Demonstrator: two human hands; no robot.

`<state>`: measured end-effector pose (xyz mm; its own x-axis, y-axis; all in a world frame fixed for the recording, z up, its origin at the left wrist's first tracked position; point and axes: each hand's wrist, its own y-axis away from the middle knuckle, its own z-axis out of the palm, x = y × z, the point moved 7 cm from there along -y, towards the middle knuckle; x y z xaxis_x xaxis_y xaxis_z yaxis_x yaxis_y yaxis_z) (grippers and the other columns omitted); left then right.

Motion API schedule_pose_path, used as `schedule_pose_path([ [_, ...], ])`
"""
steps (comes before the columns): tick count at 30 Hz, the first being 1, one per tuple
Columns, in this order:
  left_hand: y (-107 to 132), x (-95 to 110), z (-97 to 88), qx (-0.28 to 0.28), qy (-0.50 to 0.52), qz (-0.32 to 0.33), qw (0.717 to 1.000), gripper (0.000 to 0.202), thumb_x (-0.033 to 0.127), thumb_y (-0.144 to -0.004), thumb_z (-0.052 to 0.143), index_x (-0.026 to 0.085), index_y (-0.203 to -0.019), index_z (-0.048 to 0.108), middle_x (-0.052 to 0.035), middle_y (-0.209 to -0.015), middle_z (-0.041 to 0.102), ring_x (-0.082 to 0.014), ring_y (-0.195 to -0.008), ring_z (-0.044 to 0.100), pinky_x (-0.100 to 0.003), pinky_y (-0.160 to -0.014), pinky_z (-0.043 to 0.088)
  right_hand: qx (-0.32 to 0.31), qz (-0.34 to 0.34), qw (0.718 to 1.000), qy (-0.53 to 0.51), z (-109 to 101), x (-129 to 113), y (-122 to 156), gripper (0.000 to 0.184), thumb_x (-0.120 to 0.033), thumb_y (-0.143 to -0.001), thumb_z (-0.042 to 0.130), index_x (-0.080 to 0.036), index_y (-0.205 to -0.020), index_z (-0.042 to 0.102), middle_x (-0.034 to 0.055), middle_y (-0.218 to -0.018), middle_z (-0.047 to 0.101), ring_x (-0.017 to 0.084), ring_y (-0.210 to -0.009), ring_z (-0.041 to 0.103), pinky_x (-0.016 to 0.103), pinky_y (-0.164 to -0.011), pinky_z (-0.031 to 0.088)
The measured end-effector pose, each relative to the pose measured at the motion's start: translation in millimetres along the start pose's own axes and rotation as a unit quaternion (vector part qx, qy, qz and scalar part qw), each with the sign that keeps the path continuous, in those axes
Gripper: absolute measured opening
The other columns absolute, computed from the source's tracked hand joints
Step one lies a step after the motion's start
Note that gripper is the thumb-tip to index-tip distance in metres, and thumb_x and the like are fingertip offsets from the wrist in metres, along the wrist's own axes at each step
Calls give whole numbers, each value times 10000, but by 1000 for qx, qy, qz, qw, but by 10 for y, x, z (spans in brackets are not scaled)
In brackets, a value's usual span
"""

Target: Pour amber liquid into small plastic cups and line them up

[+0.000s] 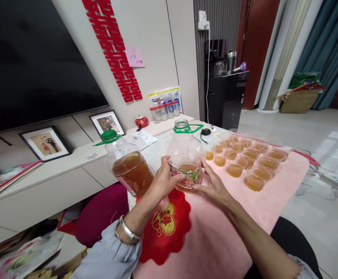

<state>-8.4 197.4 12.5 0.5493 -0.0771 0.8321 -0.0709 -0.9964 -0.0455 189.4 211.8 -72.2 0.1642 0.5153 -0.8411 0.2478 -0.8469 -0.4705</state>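
Observation:
Between my two hands stands a clear plastic jug (184, 149) with a green handle ring, no cap on its mouth and some amber liquid low inside. My left hand (166, 179) grips its left side, and my right hand (215, 186) wraps its right side. Left of it is a second jug (134, 170), fuller with amber liquid and closed by a green cap. Below my left wrist lies a red scalloped mat (169, 236) with a gold heart design. Under the left forearm a small clear item (163, 204) is partly hidden.
Several clear cups (257, 178) of amber liquid stand in rows on the pink cloth (215, 240) to the right. A black tape measure (205, 132) lies behind. Lidded jars (164, 112) and framed photos (45, 144) sit on the white cabinet. A maroon stool (99, 213) is at left.

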Motion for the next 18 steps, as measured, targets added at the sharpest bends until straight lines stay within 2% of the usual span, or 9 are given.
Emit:
schedule_pose_path([
  [3,65,62,74,-7,4,-4,1000,632,339,-826,745,240,-1245,282,-174,-1407,618,-283,-1254,691,-468,-1095,559,13,-10,1000,7,-5,-24,14,844,-511,-954,804,-309,-1672,409,139,-1780,372,430,-1607,385,760,-1289,316],
  [7,146,133,117,7,7,-12,1000,594,353,-812,760,273,-1124,261,-208,-1539,511,-269,-1315,662,-423,-1101,541,28,-35,999,22,-34,-63,41,790,-522,-965,787,-301,-1645,453,136,-1757,410,419,-1599,400,749,-1289,321],
  [9,179,162,126,15,9,-17,1000,594,358,-808,767,273,-1115,267,-206,-1556,496,-260,-1245,686,-440,-1070,553,35,-43,998,33,-65,-85,58,789,-537,-958,792,-298,-1636,467,137,-1743,430,416,-1592,411,744,-1288,326],
  [12,217,202,133,27,20,-20,999,628,362,-790,795,257,-1154,294,-202,-1534,520,-254,-1143,702,-472,-1026,574,49,-51,996,49,-129,-129,91,781,-557,-961,782,-296,-1630,474,140,-1734,443,412,-1584,426,733,-1281,348],
  [15,266,243,147,38,41,-12,998,765,365,-748,850,237,-1291,327,-204,-1579,503,-288,-1239,681,-488,-1060,581,61,-62,994,67,-201,-205,136,741,-562,-982,754,-298,-1621,489,136,-1734,447,402,-1572,447,721,-1269,377],
  [18,358,282,190,33,67,-2,997,904,395,-752,866,249,-1455,317,-188,-1618,495,-293,-1289,692,-448,-1034,622,70,-82,991,85,-287,-307,201,817,-591,-966,764,-307,-1659,438,147,-1755,419,413,-1581,439,725,-1265,386],
])
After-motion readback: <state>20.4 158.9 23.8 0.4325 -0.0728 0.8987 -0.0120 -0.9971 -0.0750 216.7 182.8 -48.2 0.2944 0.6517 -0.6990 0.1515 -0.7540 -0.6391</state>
